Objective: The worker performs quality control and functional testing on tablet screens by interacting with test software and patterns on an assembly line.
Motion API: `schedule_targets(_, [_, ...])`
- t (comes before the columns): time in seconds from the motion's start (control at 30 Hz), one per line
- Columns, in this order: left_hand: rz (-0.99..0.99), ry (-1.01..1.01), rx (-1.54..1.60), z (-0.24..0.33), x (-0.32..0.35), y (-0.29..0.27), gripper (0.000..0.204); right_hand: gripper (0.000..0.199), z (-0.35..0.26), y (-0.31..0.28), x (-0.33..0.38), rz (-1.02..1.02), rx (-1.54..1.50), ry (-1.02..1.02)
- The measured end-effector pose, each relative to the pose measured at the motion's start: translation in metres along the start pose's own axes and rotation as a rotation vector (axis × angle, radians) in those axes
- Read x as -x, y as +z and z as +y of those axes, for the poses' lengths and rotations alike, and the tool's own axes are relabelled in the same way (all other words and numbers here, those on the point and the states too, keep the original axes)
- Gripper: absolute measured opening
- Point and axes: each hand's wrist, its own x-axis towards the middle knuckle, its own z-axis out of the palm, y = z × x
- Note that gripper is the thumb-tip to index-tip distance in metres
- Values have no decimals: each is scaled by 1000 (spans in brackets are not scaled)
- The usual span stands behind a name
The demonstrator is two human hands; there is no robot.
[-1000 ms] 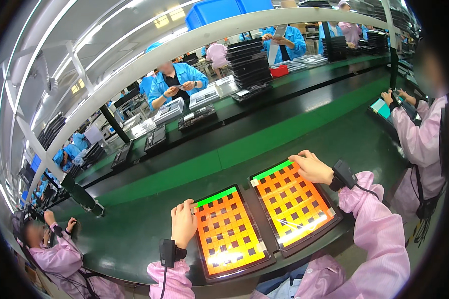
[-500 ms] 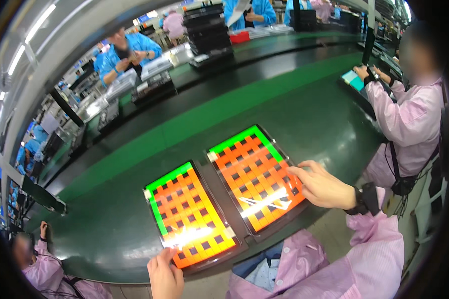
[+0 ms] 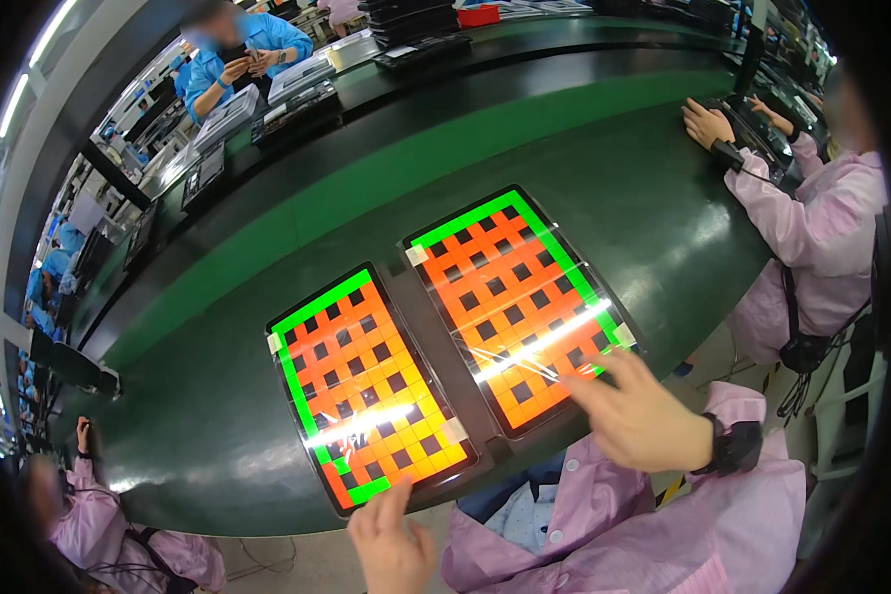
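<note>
Two flat tablet-like screens lie side by side, each lit with a grid of orange, yellow and black squares and a green band along part of its border. At the bottom edge of the left screen, my left hand has its index finger stretched out against the glass, thumb apart, holding nothing. My right hand hovers or rests at the lower right corner of the right screen, fingers spread and empty. Its fingertips are close to the glass; I cannot tell exactly which ones touch. Clear film with bright glare covers both screens.
The screens lie on a dark green worktop. Beyond it runs a black ledge carrying devices and a black stack of trays. A co-worker in pink works at right, another sits at left, and one in blue stands opposite.
The green bands have grown: down the left side to the bottom on the left screen, down the right side on the right one. My left hand has slid right, my right hand toward me.
</note>
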Motion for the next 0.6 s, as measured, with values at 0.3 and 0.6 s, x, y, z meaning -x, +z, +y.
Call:
schedule_targets(0.3, [-142, 115, 78, 20, -69, -15, 48, 56, 4, 4, -54, -24, -225, -183])
schedule_targets(0.6, [106, 332, -61, -45, -217, 29, 41, 47, 68, 49, -193, 145, -166, -48])
